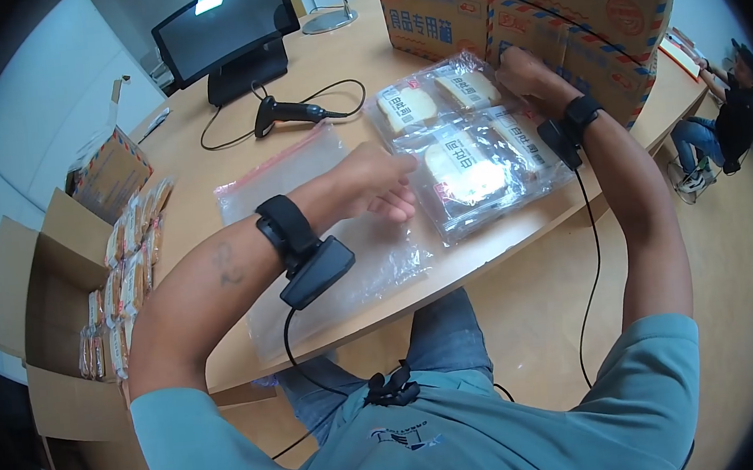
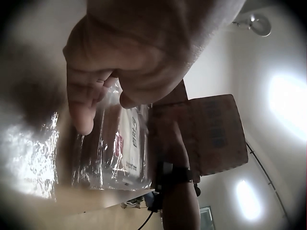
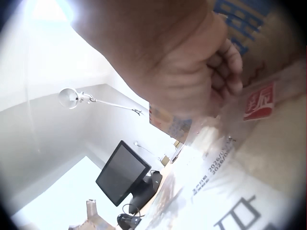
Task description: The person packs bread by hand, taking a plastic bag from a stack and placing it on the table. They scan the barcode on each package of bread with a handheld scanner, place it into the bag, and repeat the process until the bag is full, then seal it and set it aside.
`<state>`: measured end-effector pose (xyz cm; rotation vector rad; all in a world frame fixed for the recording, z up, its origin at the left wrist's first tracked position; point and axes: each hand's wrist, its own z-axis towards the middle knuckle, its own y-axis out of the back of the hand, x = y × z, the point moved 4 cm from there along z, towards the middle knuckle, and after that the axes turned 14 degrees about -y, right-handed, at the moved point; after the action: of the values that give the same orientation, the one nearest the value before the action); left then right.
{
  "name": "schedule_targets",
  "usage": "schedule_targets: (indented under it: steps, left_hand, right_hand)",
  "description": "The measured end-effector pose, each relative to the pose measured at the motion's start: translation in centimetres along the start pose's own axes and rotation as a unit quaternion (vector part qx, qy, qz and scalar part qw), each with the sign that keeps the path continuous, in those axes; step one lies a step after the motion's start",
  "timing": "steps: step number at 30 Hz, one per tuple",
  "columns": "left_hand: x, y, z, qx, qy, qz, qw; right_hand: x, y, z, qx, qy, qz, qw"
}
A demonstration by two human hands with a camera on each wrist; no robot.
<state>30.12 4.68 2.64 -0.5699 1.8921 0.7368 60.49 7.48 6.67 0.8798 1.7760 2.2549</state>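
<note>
A clear plastic bag (image 1: pixel 473 213) lies on the table, holding several packs of sliced white bread (image 1: pixel 455 165) with printed labels. At its left edge, my left hand (image 1: pixel 367 182) hovers with loosely bent fingers; in the left wrist view, the fingertips come close beside the crinkled film. Curled fingers of my right hand (image 1: pixel 531 74) grip the bag's far right corner, in front of the cardboard boxes. The right wrist view shows the fingertips (image 3: pixel 235 85) against the film. Under my left forearm lies a flat clear bag (image 1: pixel 344 269) with a red strip (image 1: pixel 276 159).
Cardboard boxes (image 1: pixel 573 30) stand stacked behind the right hand. A barcode scanner (image 1: pixel 285 113) with its cable and a monitor (image 1: pixel 229 33) are at the back. An opened carton (image 1: pixel 50 290) with bread packs (image 1: pixel 128 266) is at left. Another person (image 1: pixel 728 106) sits at right.
</note>
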Motion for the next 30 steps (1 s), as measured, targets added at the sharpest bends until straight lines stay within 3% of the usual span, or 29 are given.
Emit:
schedule_targets:
  steps: [3,6,8,11,16,18,22,23,26,28,30]
  left_hand:
    - [0.5,-0.8,0.9,0.005,-0.016,-0.005,1.000]
    - [-0.1,-0.7,1.0,-0.001,-0.022,0.028,0.999]
    - [-0.1,-0.9,0.8,-0.015,-0.034,0.023,0.999]
    - [-0.2,-0.8,0.4,-0.040,-0.060,-0.009,0.997]
    - [-0.3,-0.7,0.0,-0.074,-0.105,-0.098,0.987]
    - [-0.9,-1.0,-0.4,-0.061,-0.121,-0.156,0.978]
    - [-1.1,-0.3,-1.1,-0.080,-0.150,-0.185,0.968]
    - [-1.3,0.0,-1.4,-0.054,-0.183,-0.182,0.965]
    - [-1.7,2.7,-5.3,-0.051,-0.235,-0.176,0.954]
    - [-0.6,5.5,-8.2,-0.110,-0.233,-0.203,0.945]
    - [0.2,7.5,-11.9,-0.130,-0.230,-0.232,0.936]
  right_hand:
    - [-0.3,-0.3,0.6,0.026,0.013,0.060,0.998]
    - [-0.8,-1.3,1.0,0.078,-0.035,0.145,0.986]
    - [-0.5,-2.3,1.7,0.117,0.042,0.202,0.971]
    - [-0.3,-1.2,1.7,0.100,0.036,0.274,0.956]
    - [0.4,1.2,1.3,0.068,0.044,0.275,0.958]
    - [0.9,2.2,0.7,0.051,0.078,0.358,0.929]
    - [2.3,4.4,-0.6,0.045,0.123,0.384,0.914]
    - [2.3,4.9,-0.2,0.044,0.151,0.370,0.916]
    - [6.1,5.7,-0.2,0.024,0.184,0.361,0.914]
    - [10.4,5.9,-1.5,0.055,0.194,0.357,0.912]
    - [14.8,5.2,-3.8,0.123,0.208,0.413,0.878]
